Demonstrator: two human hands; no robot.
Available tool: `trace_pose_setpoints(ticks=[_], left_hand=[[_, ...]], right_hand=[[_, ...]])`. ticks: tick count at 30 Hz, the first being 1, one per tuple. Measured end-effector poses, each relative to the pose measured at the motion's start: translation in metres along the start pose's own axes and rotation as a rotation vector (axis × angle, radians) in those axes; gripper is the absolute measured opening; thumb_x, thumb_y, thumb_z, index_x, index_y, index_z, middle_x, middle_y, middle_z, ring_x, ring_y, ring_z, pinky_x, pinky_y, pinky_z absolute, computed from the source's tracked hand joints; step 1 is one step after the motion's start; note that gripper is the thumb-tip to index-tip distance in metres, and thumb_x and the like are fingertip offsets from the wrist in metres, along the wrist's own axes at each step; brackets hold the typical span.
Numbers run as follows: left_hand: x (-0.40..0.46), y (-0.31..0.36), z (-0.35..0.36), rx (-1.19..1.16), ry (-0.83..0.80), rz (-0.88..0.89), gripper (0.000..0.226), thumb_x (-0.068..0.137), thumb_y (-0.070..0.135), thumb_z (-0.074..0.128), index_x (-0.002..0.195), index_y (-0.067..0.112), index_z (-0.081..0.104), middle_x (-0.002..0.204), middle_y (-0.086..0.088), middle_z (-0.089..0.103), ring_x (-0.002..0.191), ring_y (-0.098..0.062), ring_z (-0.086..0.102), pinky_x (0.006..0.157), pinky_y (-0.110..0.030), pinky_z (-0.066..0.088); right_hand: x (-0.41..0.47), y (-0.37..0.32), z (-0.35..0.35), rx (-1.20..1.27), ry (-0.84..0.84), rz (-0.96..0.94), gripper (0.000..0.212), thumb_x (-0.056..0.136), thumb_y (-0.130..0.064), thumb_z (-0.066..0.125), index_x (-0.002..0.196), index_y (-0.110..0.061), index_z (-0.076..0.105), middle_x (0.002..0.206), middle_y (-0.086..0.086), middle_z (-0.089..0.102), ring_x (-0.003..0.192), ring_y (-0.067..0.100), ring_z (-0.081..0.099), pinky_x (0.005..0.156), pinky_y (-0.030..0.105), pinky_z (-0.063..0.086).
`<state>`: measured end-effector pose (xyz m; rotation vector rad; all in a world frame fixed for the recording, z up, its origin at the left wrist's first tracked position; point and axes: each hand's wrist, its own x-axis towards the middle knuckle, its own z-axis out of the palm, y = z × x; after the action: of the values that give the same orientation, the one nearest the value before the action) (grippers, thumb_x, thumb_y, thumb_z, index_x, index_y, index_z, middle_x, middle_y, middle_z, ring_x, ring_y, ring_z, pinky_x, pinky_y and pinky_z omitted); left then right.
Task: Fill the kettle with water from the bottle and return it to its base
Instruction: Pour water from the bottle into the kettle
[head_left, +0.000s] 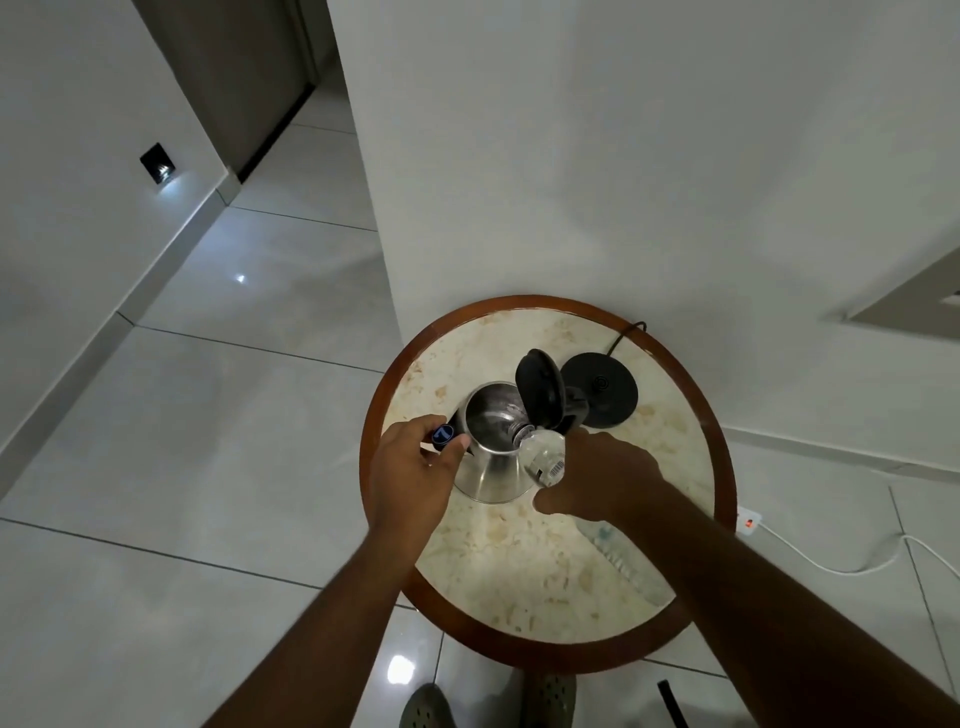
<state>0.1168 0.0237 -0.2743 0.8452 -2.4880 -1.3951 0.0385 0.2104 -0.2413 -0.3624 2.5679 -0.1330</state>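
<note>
A steel kettle (488, 447) stands on the round table (519, 561), off its base, with its black lid (540, 395) flipped up. My right hand (597, 483) grips a clear plastic bottle (543, 457) tilted so its neck points into the kettle's opening. My left hand (410, 467) hovers beside the kettle's left side, pinching a blue bottle cap (443, 436) between thumb and fingers. The black round base (602, 389) sits just behind and to the right of the kettle, its cord running to the wall.
The table has a brown wooden rim (374, 441) and stands against a white wall. A white power strip (748, 522) with a red light and cable lies on the tiled floor to the right. My shoes (431, 706) show below the table.
</note>
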Motion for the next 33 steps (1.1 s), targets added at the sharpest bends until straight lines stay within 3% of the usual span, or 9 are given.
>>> trace_pose_setpoints(ticks=[6,9,17,20,22,28,33], left_hand=[[-0.001,-0.001,0.004,0.023,0.01,-0.017,0.038,0.08,0.04,0.071,0.112,0.021,0.067,0.112,-0.001,0.066,0.088,-0.013,0.06,0.074,-0.023,0.049],[-0.001,-0.001,0.005,0.027,0.008,-0.027,0.038,0.08,0.041,0.071,0.113,0.022,0.066,0.113,0.0,0.066,0.088,-0.012,0.059,0.068,-0.018,0.044],[-0.003,-0.001,0.008,0.019,0.012,-0.035,0.037,0.08,0.043,0.071,0.111,0.024,0.066,0.111,0.002,0.066,0.085,-0.011,0.059,0.068,-0.016,0.042],[-0.003,0.0,0.011,0.016,0.005,-0.037,0.037,0.08,0.041,0.072,0.112,0.023,0.067,0.111,0.002,0.066,0.081,-0.008,0.059,0.064,-0.011,0.04],[-0.005,0.001,0.013,0.01,-0.005,-0.033,0.038,0.08,0.042,0.071,0.113,0.022,0.067,0.111,0.002,0.066,0.081,-0.008,0.059,0.063,-0.01,0.04],[-0.009,0.007,0.022,-0.051,-0.047,-0.036,0.04,0.081,0.041,0.071,0.116,0.022,0.066,0.115,0.001,0.066,0.091,-0.015,0.063,0.068,-0.013,0.047],[-0.017,0.028,0.037,-0.082,-0.122,0.06,0.037,0.079,0.038,0.073,0.114,0.027,0.068,0.113,0.007,0.067,0.086,0.001,0.059,0.062,-0.003,0.044]], right_hand=[[0.0,0.004,0.004,0.012,0.018,-0.031,0.078,0.06,-0.06,0.072,0.121,-0.017,0.046,0.099,-0.001,0.065,0.086,0.02,0.064,0.08,0.039,0.055],[-0.002,0.006,0.008,0.014,0.046,-0.033,0.08,0.061,-0.062,0.071,0.121,-0.016,0.045,0.098,-0.001,0.065,0.084,0.019,0.063,0.077,0.037,0.055],[-0.003,0.011,0.018,0.013,0.082,-0.036,0.083,0.062,-0.069,0.07,0.121,-0.018,0.043,0.097,-0.004,0.061,0.076,0.014,0.056,0.071,0.031,0.052],[-0.004,0.015,0.026,0.048,0.115,-0.033,0.081,0.062,-0.07,0.07,0.117,-0.017,0.042,0.089,-0.006,0.052,0.074,0.012,0.051,0.065,0.029,0.044],[-0.004,0.017,0.034,0.07,0.141,-0.041,0.079,0.062,-0.07,0.069,0.114,-0.017,0.042,0.092,-0.005,0.055,0.073,0.012,0.05,0.063,0.028,0.041],[0.002,0.026,0.062,0.345,0.142,-0.036,0.074,0.062,-0.062,0.074,0.114,-0.02,0.043,0.103,-0.001,0.065,0.085,0.016,0.064,0.072,0.031,0.054],[0.002,0.032,0.082,0.555,0.144,-0.102,0.074,0.06,-0.062,0.075,0.117,-0.032,0.04,0.104,-0.013,0.06,0.087,0.007,0.06,0.071,0.018,0.045]])
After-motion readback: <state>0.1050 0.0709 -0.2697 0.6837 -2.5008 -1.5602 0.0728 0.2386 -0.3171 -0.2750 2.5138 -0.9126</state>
